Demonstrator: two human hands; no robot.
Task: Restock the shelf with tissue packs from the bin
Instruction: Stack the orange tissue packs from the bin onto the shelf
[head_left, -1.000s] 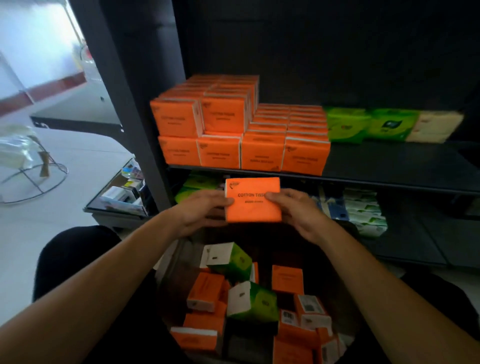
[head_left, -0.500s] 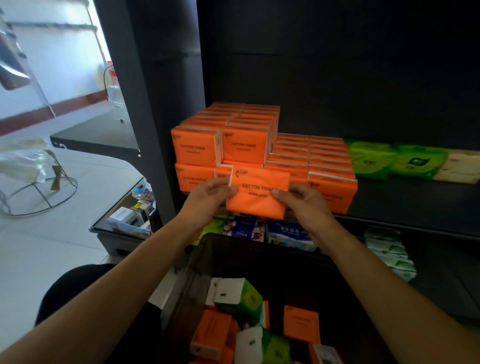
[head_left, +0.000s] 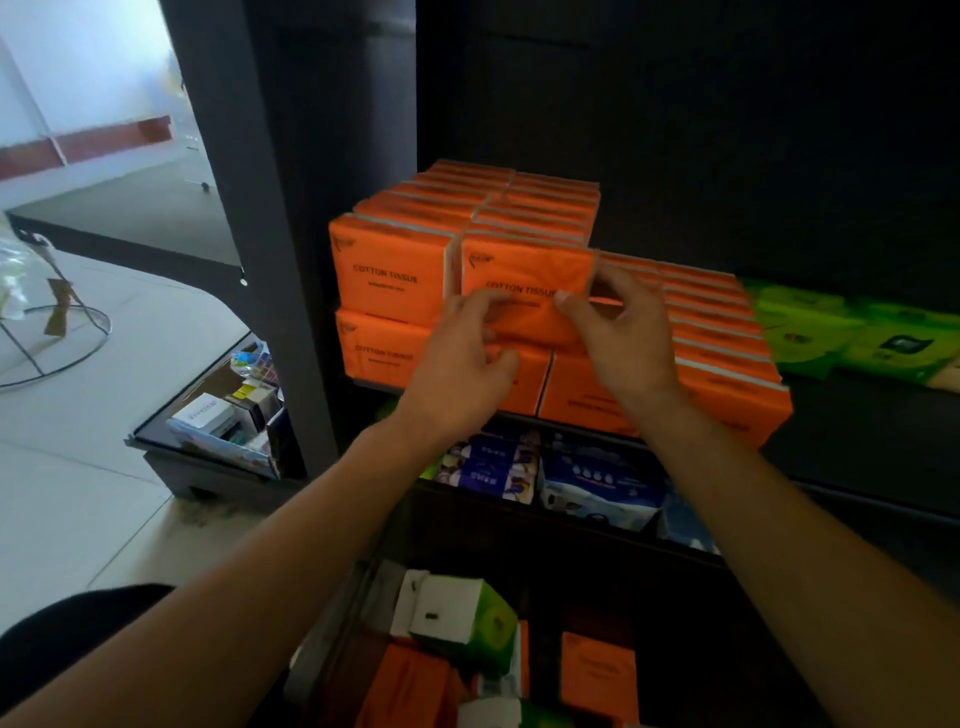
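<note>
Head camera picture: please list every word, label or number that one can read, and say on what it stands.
"COTTON TISSUE": upper left orange pack.
"COTTON TISSU", end covered: held orange pack.
"COTTON TISSUE", blurred: lower left orange pack.
Too small or blurred to read: the small lines under these, blue packs, green packs, loose orange pack at the bottom.

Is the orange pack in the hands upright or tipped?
Upright: the orange pack stands in the upper row, face level with the next pack; left hand and right hand hold it.
</note>
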